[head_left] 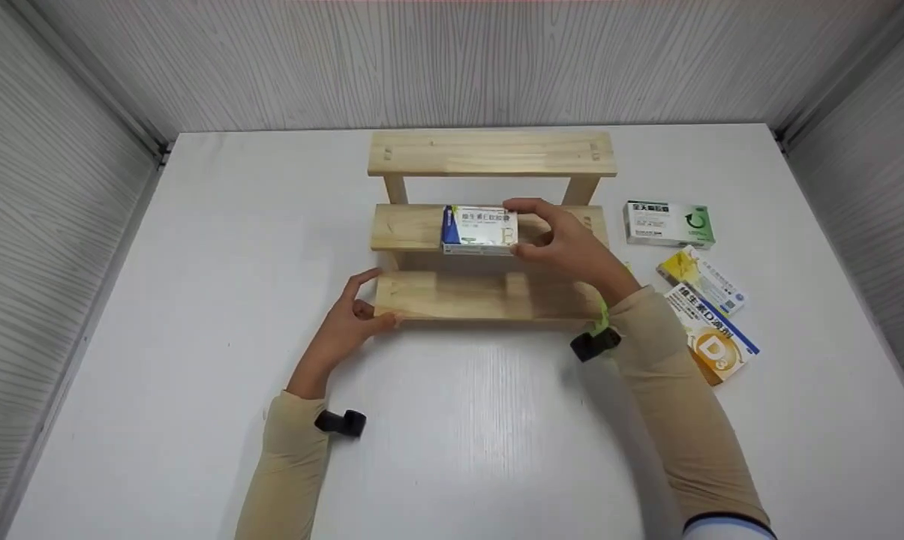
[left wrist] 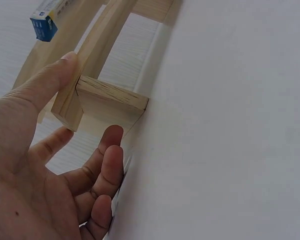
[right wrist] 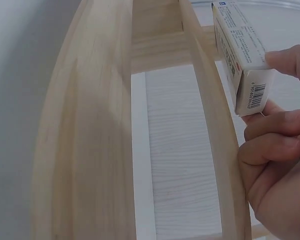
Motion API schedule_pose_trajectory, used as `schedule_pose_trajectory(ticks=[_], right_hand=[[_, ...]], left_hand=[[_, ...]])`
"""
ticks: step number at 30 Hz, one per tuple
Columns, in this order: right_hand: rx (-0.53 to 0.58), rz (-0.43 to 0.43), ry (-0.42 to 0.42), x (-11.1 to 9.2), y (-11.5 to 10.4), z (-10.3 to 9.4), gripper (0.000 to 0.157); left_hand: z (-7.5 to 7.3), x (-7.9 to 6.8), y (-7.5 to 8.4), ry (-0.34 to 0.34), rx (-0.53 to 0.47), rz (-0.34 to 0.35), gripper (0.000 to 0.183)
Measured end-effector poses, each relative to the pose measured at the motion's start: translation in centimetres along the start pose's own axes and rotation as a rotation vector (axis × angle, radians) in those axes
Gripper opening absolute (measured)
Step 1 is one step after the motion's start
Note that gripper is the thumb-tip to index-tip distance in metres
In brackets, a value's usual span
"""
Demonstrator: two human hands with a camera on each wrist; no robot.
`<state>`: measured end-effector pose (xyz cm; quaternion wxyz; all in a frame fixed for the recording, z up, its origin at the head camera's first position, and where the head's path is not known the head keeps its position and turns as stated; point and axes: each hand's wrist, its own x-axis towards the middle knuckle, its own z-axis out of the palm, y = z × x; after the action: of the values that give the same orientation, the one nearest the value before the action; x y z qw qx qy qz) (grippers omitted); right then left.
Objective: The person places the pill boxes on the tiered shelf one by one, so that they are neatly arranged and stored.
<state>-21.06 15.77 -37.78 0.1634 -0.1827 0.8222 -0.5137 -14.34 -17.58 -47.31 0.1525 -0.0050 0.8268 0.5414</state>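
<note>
A three-step wooden rack stands on the white table. My left hand grips the left end of its lowest step, thumb along the front edge and index finger at the back. In the left wrist view the other fingers curl loosely below that step's end. My right hand holds a white and blue medicine box at its right end, between thumb and fingers. The box overlaps the middle step in the head view, its printed face up. Its barcode end shows in the right wrist view.
Right of the rack lie a green and white medicine box, a yellow and white box and an orange and white vitamin D box. The last two overlap in the head view. Pale wood-grain walls surround the table.
</note>
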Motion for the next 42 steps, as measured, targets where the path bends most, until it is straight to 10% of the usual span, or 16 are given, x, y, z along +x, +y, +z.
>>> schedule_pose_trajectory(ticks=[18, 27, 42], right_hand=[[-0.033, 0.028, -0.031, 3.0, -2.5, 2.2, 0.057], [-0.069, -0.014, -0.021, 3.7, -3.8, 1.5, 0.059], [-0.093, -0.081, 0.030, 5.9, -7.1, 0.2, 0.059]], left_hand=[[0.0, 0.0, 0.1, -0.016, 0.009, -0.019, 0.086], [-0.2, -1.6, 2.9, -0.033, 0.017, -0.016, 0.081], [-0.1, 0.1, -0.1, -0.009, -0.009, 0.014, 0.083]])
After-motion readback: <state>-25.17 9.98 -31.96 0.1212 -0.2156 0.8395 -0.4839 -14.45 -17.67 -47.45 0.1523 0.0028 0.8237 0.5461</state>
